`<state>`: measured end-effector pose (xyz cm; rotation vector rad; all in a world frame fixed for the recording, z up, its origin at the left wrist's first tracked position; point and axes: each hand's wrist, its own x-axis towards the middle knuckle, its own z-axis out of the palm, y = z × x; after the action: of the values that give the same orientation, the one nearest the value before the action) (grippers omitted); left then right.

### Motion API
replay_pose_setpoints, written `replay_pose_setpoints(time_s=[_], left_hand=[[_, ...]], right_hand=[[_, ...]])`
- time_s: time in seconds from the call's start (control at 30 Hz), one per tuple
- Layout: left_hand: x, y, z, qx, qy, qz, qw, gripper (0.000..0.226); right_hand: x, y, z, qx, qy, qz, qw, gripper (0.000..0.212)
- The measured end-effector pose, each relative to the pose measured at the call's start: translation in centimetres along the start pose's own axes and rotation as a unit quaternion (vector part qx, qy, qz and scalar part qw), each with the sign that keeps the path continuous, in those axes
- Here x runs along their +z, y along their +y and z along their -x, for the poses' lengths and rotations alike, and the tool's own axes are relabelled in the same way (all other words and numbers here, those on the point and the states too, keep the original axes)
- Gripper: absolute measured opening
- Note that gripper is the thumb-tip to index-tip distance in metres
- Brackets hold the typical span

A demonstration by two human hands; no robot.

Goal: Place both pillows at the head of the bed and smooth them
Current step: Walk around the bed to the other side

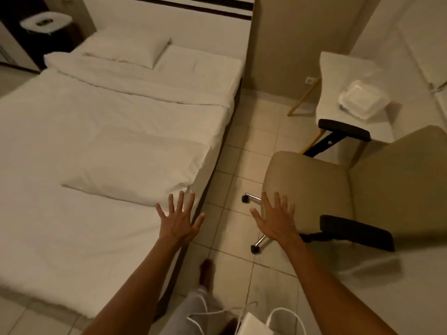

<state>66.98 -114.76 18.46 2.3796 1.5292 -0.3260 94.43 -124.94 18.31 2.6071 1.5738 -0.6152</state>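
Observation:
A white pillow (135, 170) lies on the white bed (72, 238), midway down near its right edge. A second white pillow (125, 48) rests at the head of the bed, on the left half, below the headboard. My left hand (180, 220) hovers with fingers spread just in front of the near pillow's right corner, over the bed's edge, and holds nothing. Over the tiled floor, my right hand (274, 218) is also spread and empty, in front of the chair seat.
A beige office chair (314, 189) with black armrests stands close on the right. Behind it a white table (338, 93) carries a white takeaway box (364, 101). A nightstand (46, 22) stands at the far left. Tiled floor (246, 141) runs between bed and chair.

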Motion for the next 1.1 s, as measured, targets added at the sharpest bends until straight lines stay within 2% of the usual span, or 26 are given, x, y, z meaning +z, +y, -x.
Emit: replay_pose_setpoints(time_s=[0.3, 0.53, 0.7, 0.87, 1.1], left_hand=[[-3.1, -4.6, -11.1, -0.086, 0.006, 0.034, 0.996, 0.092], [-6.3, -8.8, -18.9, -0.156, 0.021, 0.058, 0.986, 0.081], [-7.1, -11.2, -23.6, -0.228, 0.01, 0.076, 0.971, 0.081], [-7.3, -12.7, -27.9, -0.305, 0.007, 0.111, 0.946, 0.086], [-6.3, -16.3, -32.4, -0.422, 0.008, 0.178, 0.889, 0.089]], right_hand=[[-3.9, -7.4, -14.4, -0.078, -0.018, 0.034, 0.996, 0.08], [-7.2, -14.8, -25.4, -0.144, -0.004, 0.052, 0.988, 0.078], [-7.8, -19.4, -33.4, -0.201, -0.047, 0.07, 0.976, 0.081], [-7.5, -23.8, -40.7, -0.268, -0.083, 0.08, 0.956, 0.081], [-5.7, -31.4, -48.1, -0.341, -0.117, 0.118, 0.925, 0.08]])
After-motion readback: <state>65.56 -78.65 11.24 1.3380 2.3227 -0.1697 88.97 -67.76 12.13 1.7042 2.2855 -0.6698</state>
